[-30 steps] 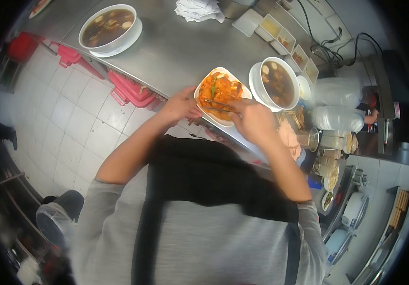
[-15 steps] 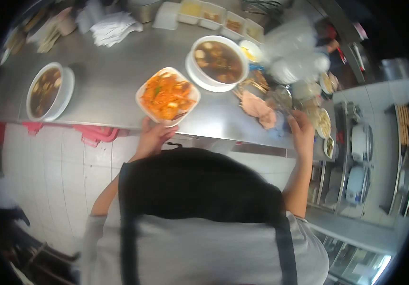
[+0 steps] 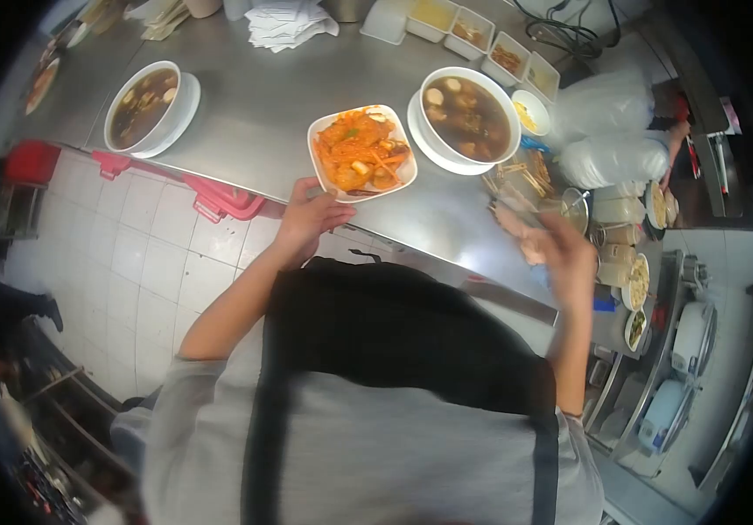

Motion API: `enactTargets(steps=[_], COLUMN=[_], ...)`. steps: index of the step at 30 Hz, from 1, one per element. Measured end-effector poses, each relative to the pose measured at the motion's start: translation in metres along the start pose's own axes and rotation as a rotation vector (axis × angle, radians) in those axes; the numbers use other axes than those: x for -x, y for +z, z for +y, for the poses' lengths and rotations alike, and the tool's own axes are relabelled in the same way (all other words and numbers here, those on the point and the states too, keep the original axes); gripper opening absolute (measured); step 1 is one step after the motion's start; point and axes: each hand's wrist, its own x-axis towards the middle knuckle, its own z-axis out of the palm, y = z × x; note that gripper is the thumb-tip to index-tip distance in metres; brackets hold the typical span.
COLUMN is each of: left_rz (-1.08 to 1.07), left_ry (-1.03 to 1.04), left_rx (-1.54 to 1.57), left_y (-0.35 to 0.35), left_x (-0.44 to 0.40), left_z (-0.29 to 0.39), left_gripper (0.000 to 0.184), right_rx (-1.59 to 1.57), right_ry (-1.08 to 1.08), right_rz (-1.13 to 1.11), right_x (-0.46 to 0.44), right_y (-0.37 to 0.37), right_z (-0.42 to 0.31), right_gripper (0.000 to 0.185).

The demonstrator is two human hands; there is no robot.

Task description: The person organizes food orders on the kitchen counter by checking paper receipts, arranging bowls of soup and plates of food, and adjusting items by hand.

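Touching plain white dish [image 3: 409, 169], left hand [image 3: 308, 219]

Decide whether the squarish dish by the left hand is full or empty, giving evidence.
Full, or nearly: orange-red food heaps across the white dish, hiding its bottom.

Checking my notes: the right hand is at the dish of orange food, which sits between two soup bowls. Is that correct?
Wrong hand: the head view shows the left hand at the dish, which does sit between two soup bowls.
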Motion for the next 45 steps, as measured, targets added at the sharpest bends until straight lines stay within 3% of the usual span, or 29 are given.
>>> enactTargets(steps=[1, 7, 13, 16, 19, 20, 25, 28, 31, 33, 35, 38, 41, 43, 45], left_rz=[0.006, 0.029, 0.066, 0.058, 0.059, 0.057, 0.007, 0.029, 0.101, 0.088, 0.082, 0.044, 0.038, 0.045, 0.074], left_ry=[0.007, 0.048, 0.043, 0.037, 0.050, 0.051, 0.079, 0.079, 0.063, 0.047, 0.035, 0.018, 0.028, 0.067, 0.092], left_rx=[0.004, 0.030, -0.002, -0.017, -0.012, -0.013, -0.003, 0.010, -0.048, -0.058, -0.056, -0.032, -0.028, -0.009, 0.012], left_y=[0.001, 0.002, 0.005, 0.002, 0.005, 0.004, -0.003, -0.009, -0.010, -0.011, -0.010, -0.007, 0.000, 0.005, 0.007], left_x=[0.000, 0.002, 0.001, -0.001, 0.000, -0.001, -0.003, -0.011, -0.012, -0.015, -0.011, -0.008, -0.005, -0.005, -0.003], left_z=[-0.003, -0.008, -0.009, -0.010, -0.006, -0.007, -0.012, -0.011, 0.002, 0.006, 0.007, 0.007, 0.004, -0.004, -0.010], left_gripper=[0.030, 0.034, 0.034, 0.036, 0.035, 0.034, 0.032, 0.032, 0.031, 0.031, 0.031, 0.033, 0.035, 0.037, 0.037], right_rx=[0.111, 0.153, 0.101, 0.150, -0.087, -0.176, 0.222, 0.124, 0.064, 0.220, 0.638, 0.708, 0.964, 0.814, 0.635], right_ry=[-0.164, -0.133, -0.202, -0.440, -0.114, -0.118, -0.268, -0.184, 0.002, 0.128, 0.252, 0.460, 0.046, -0.092, -0.241], right_rz=[-0.072, -0.448, -0.611, -0.473, -0.505, -0.468, -0.283, -0.165, 0.154, 0.358, 0.352, 0.103, 0.374, 0.346, 0.172], right_x=[-0.006, -0.063, -0.098, -0.106, -0.104, -0.102, -0.090, -0.061, -0.042, -0.031, -0.031, -0.045, -0.044, -0.041, -0.027], right_y=[0.019, 0.092, 0.115, 0.095, 0.063, 0.060, 0.095, 0.052, -0.015, -0.058, -0.083, -0.085, -0.062, -0.048, -0.020], right_z=[-0.015, -0.050, -0.046, -0.041, -0.045, -0.048, -0.059, -0.064, -0.004, 0.045, 0.093, 0.123, 0.136, 0.122, 0.133], right_gripper=[0.028, 0.027, 0.026, 0.025, 0.025, 0.026, 0.029, 0.030, 0.032, 0.033, 0.032, 0.032, 0.027, 0.024, 0.023])
